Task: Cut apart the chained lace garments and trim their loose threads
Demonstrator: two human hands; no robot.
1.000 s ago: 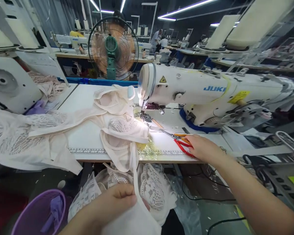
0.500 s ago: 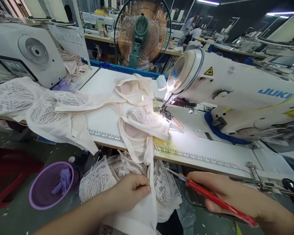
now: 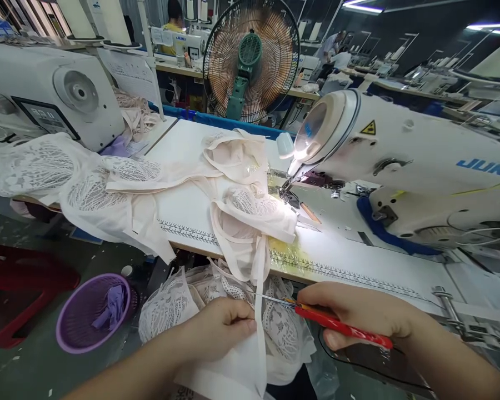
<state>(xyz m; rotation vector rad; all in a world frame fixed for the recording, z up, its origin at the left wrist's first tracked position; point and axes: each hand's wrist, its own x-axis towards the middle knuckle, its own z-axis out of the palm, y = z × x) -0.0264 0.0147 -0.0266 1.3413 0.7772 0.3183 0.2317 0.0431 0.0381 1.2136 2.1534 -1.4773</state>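
Head view, looking down over a sewing table (image 3: 183,214): two hands work just below its front edge. The left hand (image 3: 219,328) is closed in a pinch on one narrow cream strap (image 3: 259,303), a flat smooth band that hangs straight down from the garment (image 3: 250,214) draped over the table edge. The right hand (image 3: 360,314) is wrapped tight around one pair of scissors (image 3: 329,323) with long red handles; their thin metal blades point left and their tips reach the strap, just beside the left thumb. Whether the blades are open or closed cannot be told.

Two sewing machines show: a white one (image 3: 404,166) on the right, rounded at the head and lit at the needle, and a boxy white one (image 3: 54,94) at far left. Cream garments of smooth cloth with net-like lace panels lie in a loose line across the table, and a heap of white lace (image 3: 179,303) with open floral patterns sits under the hands. One round purple basket (image 3: 89,322) with a slatted wall stands on the floor at left, holding a lilac scrap. One round fan (image 3: 251,58) with a wire cage and a green hub stands behind the table. A printed ruler strip (image 3: 191,232) runs along the table's front edge.
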